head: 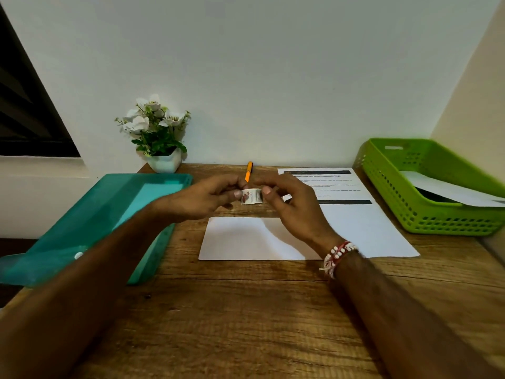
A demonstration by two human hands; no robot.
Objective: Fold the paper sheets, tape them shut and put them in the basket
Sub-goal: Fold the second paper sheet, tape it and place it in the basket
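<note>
Head view: both hands, left [202, 198] & right [287, 203], pinch tape roll [251, 196] above folded sheet [246, 239]; risk: tape end tears or sticks to itself.

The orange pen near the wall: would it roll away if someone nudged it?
Probably. The orange pen looks slim and round and lies flat on the wooden table, so a sideways nudge would likely roll it. It seems stiff and light, likely easy to pinch up. Whether a clip would check the roll is too small to see.
</note>
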